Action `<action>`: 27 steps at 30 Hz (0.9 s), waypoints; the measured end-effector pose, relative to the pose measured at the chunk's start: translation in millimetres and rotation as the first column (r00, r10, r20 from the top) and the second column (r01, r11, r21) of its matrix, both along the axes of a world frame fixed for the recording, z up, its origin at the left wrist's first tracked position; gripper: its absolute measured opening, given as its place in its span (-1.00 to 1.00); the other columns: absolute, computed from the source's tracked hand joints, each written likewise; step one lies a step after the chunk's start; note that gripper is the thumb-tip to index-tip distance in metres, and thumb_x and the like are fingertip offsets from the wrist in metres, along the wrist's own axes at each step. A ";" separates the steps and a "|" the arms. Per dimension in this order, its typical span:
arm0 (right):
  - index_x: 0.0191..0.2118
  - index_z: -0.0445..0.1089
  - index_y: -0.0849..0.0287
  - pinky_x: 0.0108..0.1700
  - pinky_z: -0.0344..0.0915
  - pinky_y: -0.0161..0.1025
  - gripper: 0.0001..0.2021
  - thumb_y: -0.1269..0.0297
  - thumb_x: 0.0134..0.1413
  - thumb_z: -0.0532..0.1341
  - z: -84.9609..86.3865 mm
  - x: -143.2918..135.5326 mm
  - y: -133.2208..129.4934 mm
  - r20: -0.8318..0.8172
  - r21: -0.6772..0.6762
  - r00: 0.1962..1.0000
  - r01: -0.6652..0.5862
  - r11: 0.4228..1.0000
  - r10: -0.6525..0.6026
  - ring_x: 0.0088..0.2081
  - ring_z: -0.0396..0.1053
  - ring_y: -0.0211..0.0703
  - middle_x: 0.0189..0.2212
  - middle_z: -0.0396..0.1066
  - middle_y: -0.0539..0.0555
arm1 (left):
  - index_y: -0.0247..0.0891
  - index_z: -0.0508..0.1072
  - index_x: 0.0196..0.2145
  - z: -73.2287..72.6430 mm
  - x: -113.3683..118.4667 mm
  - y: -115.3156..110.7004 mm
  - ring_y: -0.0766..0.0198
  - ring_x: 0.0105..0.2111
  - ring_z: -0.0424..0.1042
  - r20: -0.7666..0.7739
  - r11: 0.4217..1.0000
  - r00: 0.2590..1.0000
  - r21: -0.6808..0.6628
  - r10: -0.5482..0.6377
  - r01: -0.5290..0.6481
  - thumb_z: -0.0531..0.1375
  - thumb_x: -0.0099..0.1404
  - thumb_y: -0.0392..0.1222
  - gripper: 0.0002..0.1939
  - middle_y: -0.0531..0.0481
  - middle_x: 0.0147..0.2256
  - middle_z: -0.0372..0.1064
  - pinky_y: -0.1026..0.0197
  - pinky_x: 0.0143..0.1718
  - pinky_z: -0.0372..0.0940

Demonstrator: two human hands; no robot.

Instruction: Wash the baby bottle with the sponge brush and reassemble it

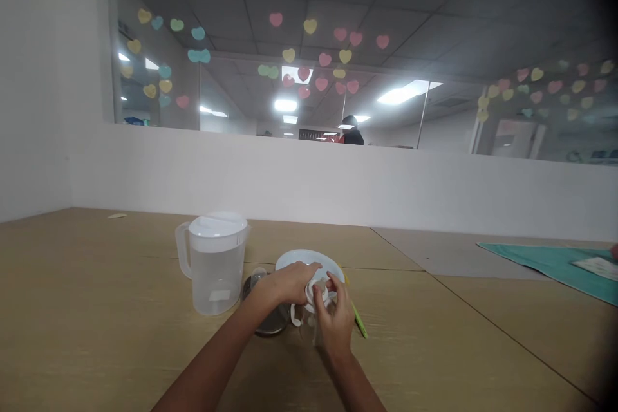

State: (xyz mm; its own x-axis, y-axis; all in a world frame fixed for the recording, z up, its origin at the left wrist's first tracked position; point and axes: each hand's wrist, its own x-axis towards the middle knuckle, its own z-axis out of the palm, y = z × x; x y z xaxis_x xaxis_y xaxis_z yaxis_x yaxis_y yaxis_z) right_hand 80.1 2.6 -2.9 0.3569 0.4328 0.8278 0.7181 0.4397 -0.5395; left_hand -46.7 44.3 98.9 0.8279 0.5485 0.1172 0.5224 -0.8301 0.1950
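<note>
The right hand's [338, 322] fingers curl narrowly around a white lid [320, 284]; the left hand [290, 281] touches it, its finger spread unclear

Container [309, 327] apparently before dish [290, 259]; pitcher [217, 275] left of both.

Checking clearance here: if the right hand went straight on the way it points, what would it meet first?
The right hand would first meet the white round piece at its fingertips; beyond that, probably the pale dish, though depth is unclear.
</note>
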 end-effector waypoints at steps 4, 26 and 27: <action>-0.23 0.33 0.18 -0.22 0.23 -0.20 -0.74 0.10 0.10 0.10 -2.9 1.9 -0.1 0.039 0.016 0.999 0.005 1.000 -0.005 -0.26 0.31 -0.13 -0.33 0.38 0.10 | -0.24 0.33 -0.11 0.0 -1.6 1.0 0.11 -0.21 0.40 -0.097 0.998 0.994 -0.049 -0.045 0.040 0.32 -0.15 -0.15 -0.42 -0.09 -0.16 0.39 0.24 -0.32 0.30; 0.08 0.17 0.20 -0.21 0.32 -0.12 -0.44 0.08 -0.04 0.20 -22.7 3.0 4.7 0.205 -0.008 0.978 0.020 1.000 -0.018 -0.20 0.37 -0.03 -0.19 0.40 0.20 | -0.32 0.17 0.12 13.1 -3.3 -15.0 0.02 -0.02 0.30 0.033 0.985 0.993 -0.132 0.117 -0.112 0.14 0.12 -0.05 -0.37 -0.24 -0.02 0.32 0.10 -0.05 0.20; 0.09 0.16 0.20 -0.23 0.32 -0.13 -0.43 0.08 -0.05 0.20 -23.3 3.3 4.6 0.196 -0.017 0.981 0.013 1.000 -0.009 -0.22 0.37 -0.04 -0.21 0.40 0.19 | -0.27 0.09 0.17 13.0 -4.4 -13.9 0.06 0.00 0.28 0.029 0.987 0.999 -0.156 0.045 -0.040 0.18 0.08 -0.12 -0.29 -0.20 0.02 0.28 0.14 -0.05 0.20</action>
State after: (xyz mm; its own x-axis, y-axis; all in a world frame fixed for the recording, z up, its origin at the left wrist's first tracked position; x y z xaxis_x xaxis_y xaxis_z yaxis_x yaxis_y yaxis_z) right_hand 83.4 7.1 -26.2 0.1933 0.4455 0.8742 0.8154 0.4226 -0.3956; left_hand -51.1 30.4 111.8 0.8005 0.5969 0.0540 0.5482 -0.7656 0.3368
